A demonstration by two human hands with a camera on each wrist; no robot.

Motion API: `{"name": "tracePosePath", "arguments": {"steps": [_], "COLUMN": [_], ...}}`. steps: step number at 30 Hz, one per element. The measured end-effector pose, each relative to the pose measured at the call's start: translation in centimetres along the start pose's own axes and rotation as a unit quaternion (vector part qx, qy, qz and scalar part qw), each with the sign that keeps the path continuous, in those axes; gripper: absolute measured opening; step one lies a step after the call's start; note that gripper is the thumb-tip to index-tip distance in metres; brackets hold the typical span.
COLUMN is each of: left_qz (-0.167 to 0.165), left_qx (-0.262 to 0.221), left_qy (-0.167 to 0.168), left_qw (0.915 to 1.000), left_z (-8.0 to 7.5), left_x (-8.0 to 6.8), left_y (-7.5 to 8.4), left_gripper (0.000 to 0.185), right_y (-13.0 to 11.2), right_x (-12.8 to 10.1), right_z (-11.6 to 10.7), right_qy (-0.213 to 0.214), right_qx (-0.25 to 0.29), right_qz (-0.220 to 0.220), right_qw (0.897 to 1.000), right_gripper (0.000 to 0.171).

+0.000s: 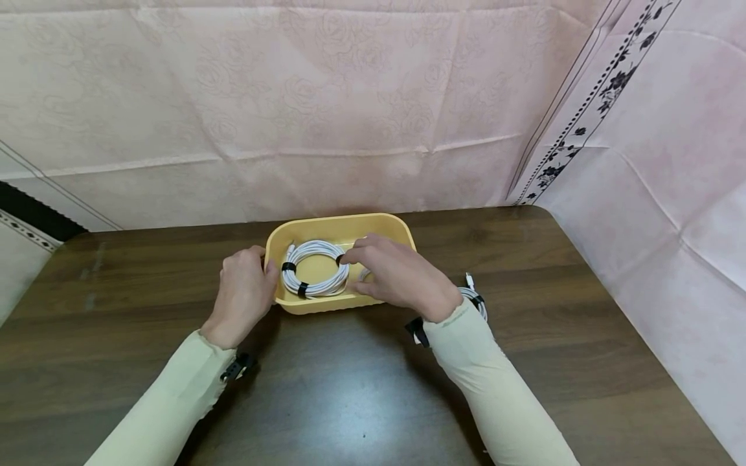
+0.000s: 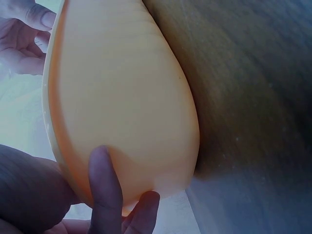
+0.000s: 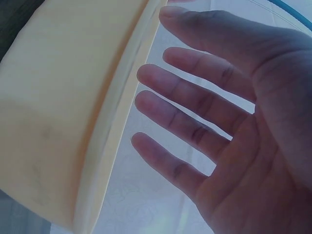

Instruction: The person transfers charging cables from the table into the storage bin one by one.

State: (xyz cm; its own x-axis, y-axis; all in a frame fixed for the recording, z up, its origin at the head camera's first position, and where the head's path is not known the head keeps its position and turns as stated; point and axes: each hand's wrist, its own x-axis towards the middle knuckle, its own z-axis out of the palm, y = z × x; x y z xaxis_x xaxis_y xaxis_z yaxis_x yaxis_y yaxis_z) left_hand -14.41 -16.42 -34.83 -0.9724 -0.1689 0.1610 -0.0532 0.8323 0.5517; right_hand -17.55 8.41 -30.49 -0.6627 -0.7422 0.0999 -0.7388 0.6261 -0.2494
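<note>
A yellow plastic bin [image 1: 326,305] stands near the table's back edge. My left hand [image 1: 241,294] grips its left end, thumb at the rim; the left wrist view shows the fingers [image 2: 105,185] against the bin's outer wall [image 2: 126,92]. Inside, toward the left, lies a coiled white cable [image 1: 315,246] bound with black straps. My right hand [image 1: 402,272] is over the bin's right half, and part of another white coil [image 1: 364,275] shows beside its fingers. The right wrist view shows this hand [image 3: 219,122] with fingers spread, holding nothing, beside the bin's rim [image 3: 105,146].
Another white cable coil [image 1: 480,304] with a black strap lies on the wooden table [image 1: 553,343] right of the bin, partly behind the right forearm. Patterned cloth [image 1: 326,103] hangs behind the table and along its right side.
</note>
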Motion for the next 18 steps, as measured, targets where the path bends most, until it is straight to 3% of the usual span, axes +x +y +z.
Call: {"name": "tracePosePath", "arguments": {"steps": [18], "left_qz": [0.0], "left_qx": [0.008], "left_qy": [0.002], "left_qw": [1.0], "left_z": [-0.1], "left_x": [0.0], "left_y": [0.1], "left_gripper": [0.032], "right_y": [0.6], "right_x": [-1.4], "right_z": [-0.5], "right_qy": [0.015], "right_qx": [-0.038], "right_qz": [0.012], "right_qw": [0.999], "right_gripper": [0.029]}}
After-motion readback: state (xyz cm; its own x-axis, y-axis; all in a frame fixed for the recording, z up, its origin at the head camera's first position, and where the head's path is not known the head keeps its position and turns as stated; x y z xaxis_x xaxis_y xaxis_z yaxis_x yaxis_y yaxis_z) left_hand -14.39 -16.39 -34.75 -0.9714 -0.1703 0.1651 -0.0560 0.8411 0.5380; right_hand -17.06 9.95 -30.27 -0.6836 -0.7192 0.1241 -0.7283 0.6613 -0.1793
